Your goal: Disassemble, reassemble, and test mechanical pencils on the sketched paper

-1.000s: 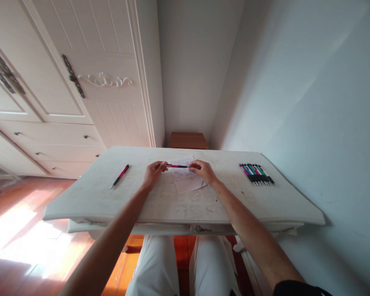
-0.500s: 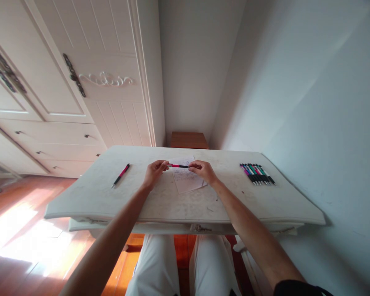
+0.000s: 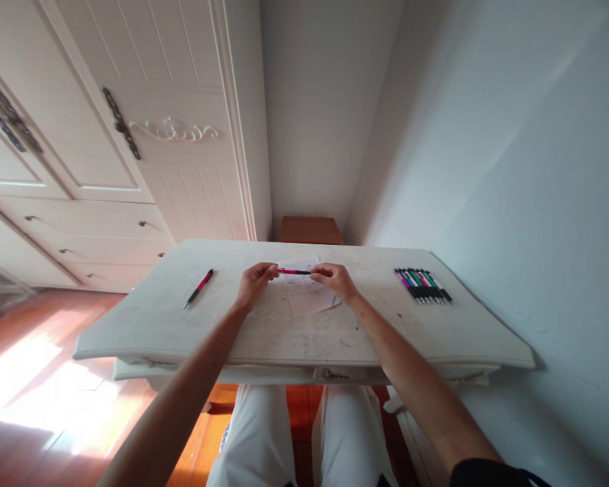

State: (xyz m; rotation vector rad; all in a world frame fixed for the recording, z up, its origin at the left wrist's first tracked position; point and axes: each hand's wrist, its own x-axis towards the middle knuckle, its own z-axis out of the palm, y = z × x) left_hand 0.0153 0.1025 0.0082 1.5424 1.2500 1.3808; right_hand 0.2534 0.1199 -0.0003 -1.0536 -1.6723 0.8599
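Note:
A pink and black pen (image 3: 294, 272) is held level between my two hands, above a sheet of paper (image 3: 304, 301) with handwriting on it. My left hand (image 3: 256, 281) pinches the pen's pink end. At the black tip end, my right hand (image 3: 335, 279) grips it with closed fingertips. To the left, another pink and black pen (image 3: 199, 289) lies slanted on the white table (image 3: 284, 345). A row of several pens (image 3: 423, 286) in mixed colours, with black grips, lies side by side on the right.
Behind the table stands a brown wooden box-like piece (image 3: 311, 230). A pale wardrobe (image 3: 193, 189) with drawers rises at the left, and a bare wall (image 3: 512, 169) borders the table's right side. Small dark marks dot the tabletop near my right forearm.

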